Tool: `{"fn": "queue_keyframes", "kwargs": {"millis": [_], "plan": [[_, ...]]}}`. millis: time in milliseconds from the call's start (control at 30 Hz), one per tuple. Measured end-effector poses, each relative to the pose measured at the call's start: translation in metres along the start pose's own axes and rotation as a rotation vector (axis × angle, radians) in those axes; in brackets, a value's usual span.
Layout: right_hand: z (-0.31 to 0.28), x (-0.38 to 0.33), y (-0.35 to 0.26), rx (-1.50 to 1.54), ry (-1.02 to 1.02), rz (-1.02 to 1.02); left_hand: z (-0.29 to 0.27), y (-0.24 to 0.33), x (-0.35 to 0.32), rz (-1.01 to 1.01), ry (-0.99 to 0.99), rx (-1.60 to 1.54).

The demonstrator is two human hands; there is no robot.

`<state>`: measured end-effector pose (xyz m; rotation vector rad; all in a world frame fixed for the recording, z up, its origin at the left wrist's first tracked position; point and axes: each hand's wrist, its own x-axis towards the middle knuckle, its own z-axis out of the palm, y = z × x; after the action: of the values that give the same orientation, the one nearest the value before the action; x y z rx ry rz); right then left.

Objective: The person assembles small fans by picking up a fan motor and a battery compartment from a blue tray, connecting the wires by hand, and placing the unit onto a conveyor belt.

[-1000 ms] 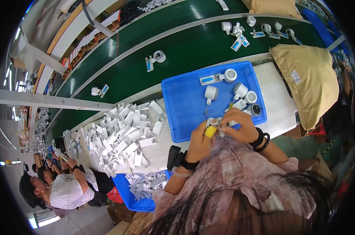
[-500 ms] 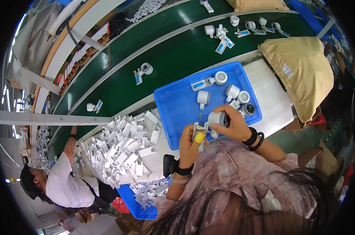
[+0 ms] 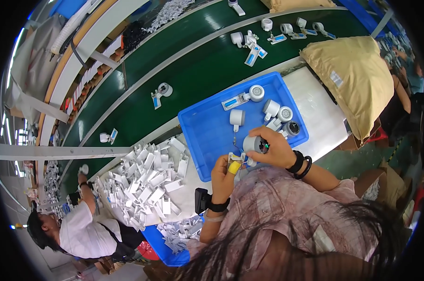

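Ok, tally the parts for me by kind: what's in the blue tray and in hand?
In the blue tray, round housings: 5
Blue-and-white handle in tray: 1
In the right hand, round housing: 1
In the left hand, small white part: 1
Total: 8

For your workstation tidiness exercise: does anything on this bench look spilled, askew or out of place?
Mostly orderly. The white flat parts lie in a loose, jumbled heap on the bench rather than in a bin. In the blue tray, round white parts lie at mixed angles. Both hands, left hand and right hand, hold parts; nothing looks broken.
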<state>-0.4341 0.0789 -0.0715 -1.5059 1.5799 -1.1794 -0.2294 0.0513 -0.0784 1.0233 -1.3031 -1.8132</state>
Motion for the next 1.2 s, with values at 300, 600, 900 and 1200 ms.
{"fn": "queue_keyframes", "kwargs": {"millis": [300, 600, 900, 1200], "plan": [[-0.001, -0.002, -0.003, 0.007, -0.016, -0.007, -0.001, 0.000, -0.002, 0.002, -0.006, -0.001], [0.000, -0.003, -0.003, -0.019, -0.023, -0.013, -0.003, 0.000, -0.003, -0.010, -0.031, -0.008], [0.002, -0.003, 0.000, -0.026, -0.012, -0.041, -0.008, 0.002, -0.001, -0.090, -0.047, 0.014], [-0.007, -0.002, 0.003, 0.069, -0.180, 0.020, -0.011, -0.009, 0.001, -0.194, 0.022, -0.098]]}}
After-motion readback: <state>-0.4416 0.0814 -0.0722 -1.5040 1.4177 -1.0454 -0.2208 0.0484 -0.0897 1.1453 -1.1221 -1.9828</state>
